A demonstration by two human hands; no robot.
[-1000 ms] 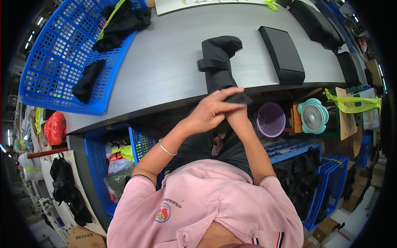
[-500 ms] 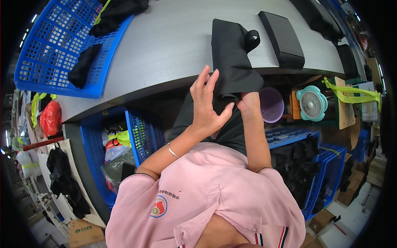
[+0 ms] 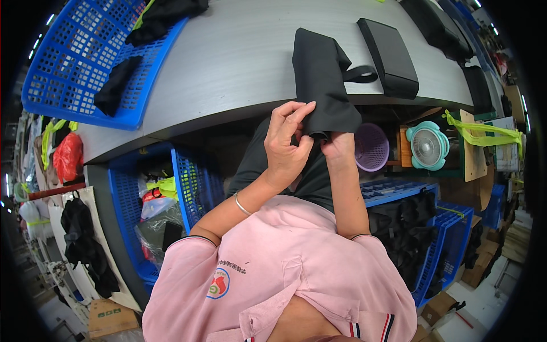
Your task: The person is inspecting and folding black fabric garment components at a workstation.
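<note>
A black fabric piece (image 3: 320, 74), shaped like a flat pouch or sleeve, lies partly on the table and hangs over its near edge. On its right side a black strap loop (image 3: 361, 74) sticks out. My left hand (image 3: 286, 137) is closed on the near left edge, with fingertips on top and the thumb by the open end. My right hand (image 3: 340, 147) is closed on the near end, its fingers partly hidden under the cloth. Right of the piece sits a black box-shaped padded item (image 3: 390, 57), apart from both hands.
A blue basket (image 3: 68, 62) holding black pieces stands on the grey table (image 3: 228, 51) at left. Below are another blue basket (image 3: 122, 194) with bagged items, a purple bin (image 3: 371, 149), a teal fan (image 3: 427, 146), and blue crates (image 3: 450, 251) with black goods at right.
My left hand has closed from spread fingers onto the fabric's edge. The strap loop has swung out to the right, and the piece's near end has shifted slightly.
</note>
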